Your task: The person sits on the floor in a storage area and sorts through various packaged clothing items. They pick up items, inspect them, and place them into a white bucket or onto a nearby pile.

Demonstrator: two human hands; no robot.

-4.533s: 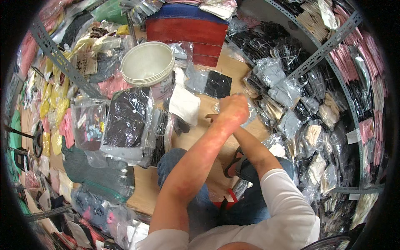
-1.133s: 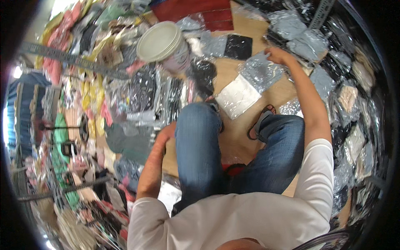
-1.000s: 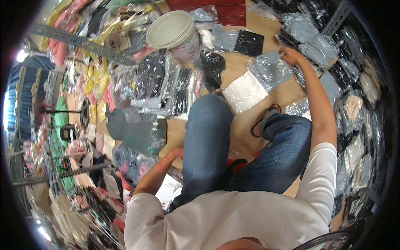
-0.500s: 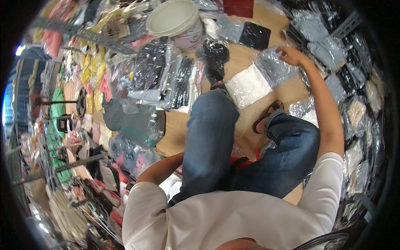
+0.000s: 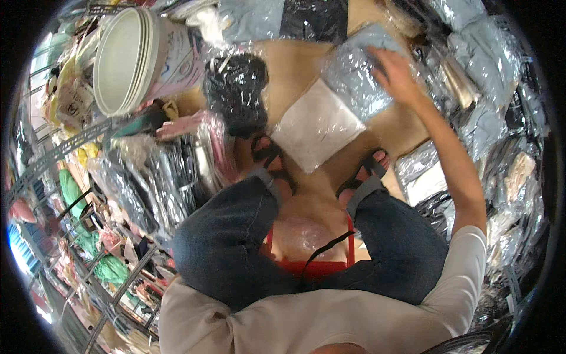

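My right hand (image 5: pixel 396 76) lies with fingers stretched out on a light grey-blue folded garment (image 5: pixel 354 62) in a clear plastic bag. The bag shines and wrinkles under it. Touching this pack's near left side is a white bagged garment (image 5: pixel 318 127), flat on the wooden-looking floor in front of my feet. A black bagged bundle (image 5: pixel 236 91) sits left of the white pack. My left hand does not show; the left arm is hidden beyond the sleeve, behind my left thigh.
Stacked white buckets (image 5: pixel 132 62) lean at the upper left, by a perforated metal shelf bar (image 5: pixel 65 150). Bagged dark garments (image 5: pixel 156 177) crowd the left. Grey bagged packs (image 5: pixel 480 65) line the right side. A red-framed low seat (image 5: pixel 309 268) is between my legs.
The view has turned, shifting the buckets left. My right hand has come down onto the grey-blue pack. My knees are wider apart, and my left forearm has gone out of sight.
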